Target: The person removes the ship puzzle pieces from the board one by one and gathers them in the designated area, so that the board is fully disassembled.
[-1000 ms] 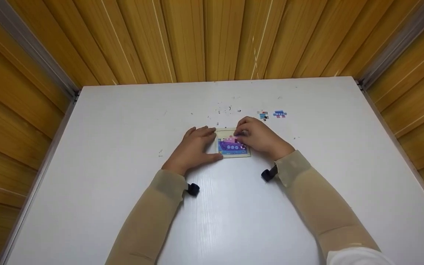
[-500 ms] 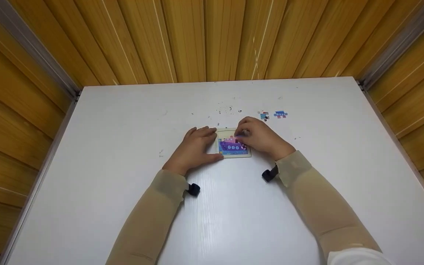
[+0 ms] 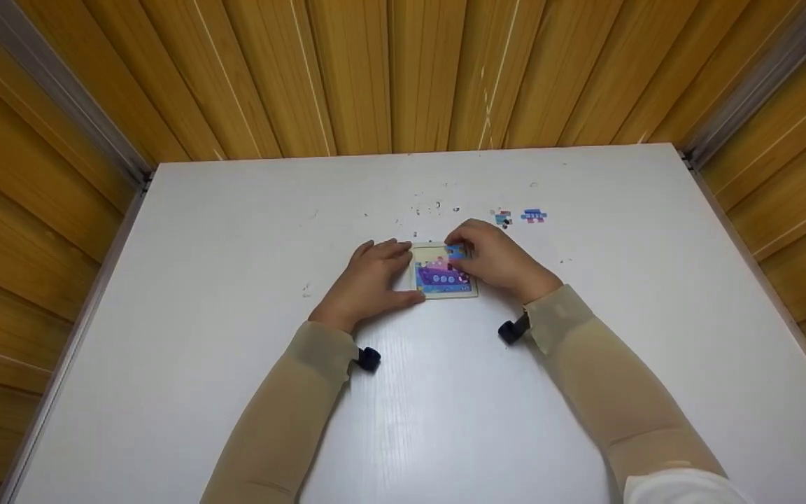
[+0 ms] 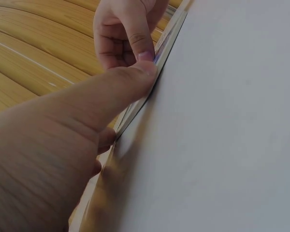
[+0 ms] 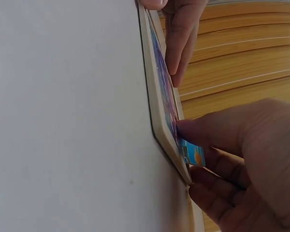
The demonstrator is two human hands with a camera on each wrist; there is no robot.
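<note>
A small jigsaw puzzle in a pale tray lies mid-table, its lower part showing a purple ship on blue. My left hand steadies the tray's left side, thumb at the near corner and fairly straight fingers at the far one. Over the upper right of the tray, my right hand pinches a blue puzzle piece with an orange patch. That piece tilts up from the tray in the right wrist view, the thumb at its near side and the curled fingers behind. Bare pale backing shows at the tray's upper left.
Two loose puzzle pieces lie beyond my right hand: a blue and red one and a bluer one. Small dark marks dot the white table. Wood-patterned walls rise behind and at both sides.
The right fingers have shifted slightly at the tray's upper right, and a blue piece now shows between them there. My left hand and the loose pieces stay as they were.
</note>
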